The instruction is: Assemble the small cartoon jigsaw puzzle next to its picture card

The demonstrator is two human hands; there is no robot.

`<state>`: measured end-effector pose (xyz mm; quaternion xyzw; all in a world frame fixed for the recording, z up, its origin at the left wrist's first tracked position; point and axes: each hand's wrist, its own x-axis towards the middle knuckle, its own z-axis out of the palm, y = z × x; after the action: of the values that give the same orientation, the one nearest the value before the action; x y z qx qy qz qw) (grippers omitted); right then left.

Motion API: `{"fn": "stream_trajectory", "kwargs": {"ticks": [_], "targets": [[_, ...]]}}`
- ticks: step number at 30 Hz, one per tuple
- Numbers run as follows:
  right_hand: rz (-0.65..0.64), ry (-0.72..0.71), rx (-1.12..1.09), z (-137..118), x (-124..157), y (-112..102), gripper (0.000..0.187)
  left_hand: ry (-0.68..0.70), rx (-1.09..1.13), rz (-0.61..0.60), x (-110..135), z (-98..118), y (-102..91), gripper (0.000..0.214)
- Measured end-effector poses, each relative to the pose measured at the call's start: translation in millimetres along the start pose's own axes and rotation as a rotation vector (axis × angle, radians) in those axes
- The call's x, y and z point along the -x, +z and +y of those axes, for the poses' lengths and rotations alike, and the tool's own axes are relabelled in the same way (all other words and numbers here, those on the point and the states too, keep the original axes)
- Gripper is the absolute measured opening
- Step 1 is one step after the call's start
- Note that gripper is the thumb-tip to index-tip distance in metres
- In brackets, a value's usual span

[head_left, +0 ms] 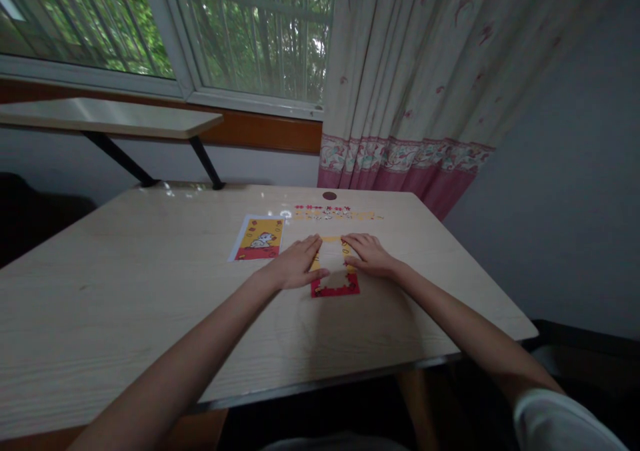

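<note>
As the jigsaw border (pixel 335 291) was laid flat on the table (pixel 150 291), its long axis set front to back, it was flanked by both hands, neither clearly nearer; its left side was partly covered by the left hand (pixel 299 263), fingers held together, thumb spread inward; its right side was touched by the right hand (pixel 371 254), thumb parted from bent fingers; nothing was seen pinched; leftward, a printed picture sheet (pixel 260 241) was placed; beyond the border, loose jigsaw pieces (pixel 328 213) were ranged in rows.
</note>
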<state>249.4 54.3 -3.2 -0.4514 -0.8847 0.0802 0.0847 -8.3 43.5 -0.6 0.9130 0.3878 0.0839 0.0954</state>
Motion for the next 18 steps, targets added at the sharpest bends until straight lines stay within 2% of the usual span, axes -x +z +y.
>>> {"fn": "stream_trajectory", "kwargs": {"ticks": [6, 13, 18], "targets": [[0.033, -0.005, 0.026, -4.0, -9.0, 2.5, 0.062, 0.038, -0.051, 0.003, -8.2, -1.2, 0.2, 0.082], [0.027, -0.007, 0.04, -2.1, -9.9, 5.4, 0.065, 0.033, -0.038, -0.018, -8.1, -0.1, 3.7, 0.082], [0.003, -0.019, -0.006, 3.5, -6.0, 0.9, 0.064, 0.029, -0.011, -0.016, -2.4, 0.5, -2.6, 0.081]]}}
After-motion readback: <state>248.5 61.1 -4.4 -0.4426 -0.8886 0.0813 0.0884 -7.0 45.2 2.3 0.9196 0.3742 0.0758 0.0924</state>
